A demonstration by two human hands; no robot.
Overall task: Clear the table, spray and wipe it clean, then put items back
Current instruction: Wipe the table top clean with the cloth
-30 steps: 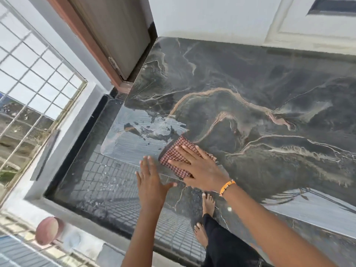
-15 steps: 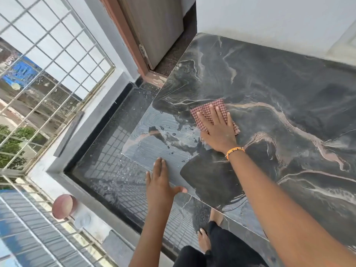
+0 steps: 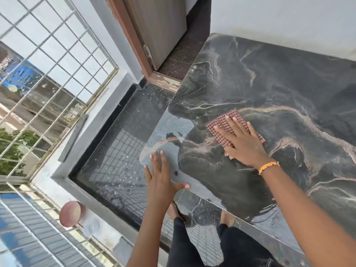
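Marble table (image 3: 269,78): R hand (image 3: 244,143) flat on checked cloth (image 3: 221,122), L hand (image 3: 161,176) flat

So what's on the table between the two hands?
Nothing but bare, wet tabletop with swirly wipe marks, between the left hand and right hand, in the head view.

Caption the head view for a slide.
Right hand presses checked cloth on dark marble table; left hand braces its corner.

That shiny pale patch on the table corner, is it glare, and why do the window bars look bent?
Head view: the pale patch on the table by the left hand looks like reflected sky on a wet sheen; wipe swirls show in it. Head view: the window grille bows from the wide-angle lens and looks slightly blurred.
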